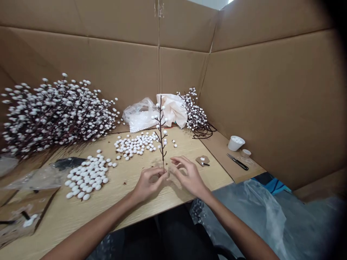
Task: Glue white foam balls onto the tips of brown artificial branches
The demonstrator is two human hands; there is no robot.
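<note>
A dark brown twig [162, 139] stands upright above the table, with white berries on its upper part and bare side stubs lower down. My left hand [151, 182] pinches its bottom end between thumb and fingers. Just right of the stem, my right hand [187, 174] is held with fingers curved and apart, and nothing can be seen in it. Loose white berries lie behind the hands in one spread group [137, 145] and to the left in another [88, 175].
Finished-looking berry branches [58, 112] fill the back left; a smaller bunch [195, 115] lies back right. A plastic bag [141, 115] sits behind. On the right are a white cup [235, 143], a smaller cup [246, 153], scissors [238, 161] and a cardboard scrap [202, 160]. Cardboard walls [121, 61] surround the table.
</note>
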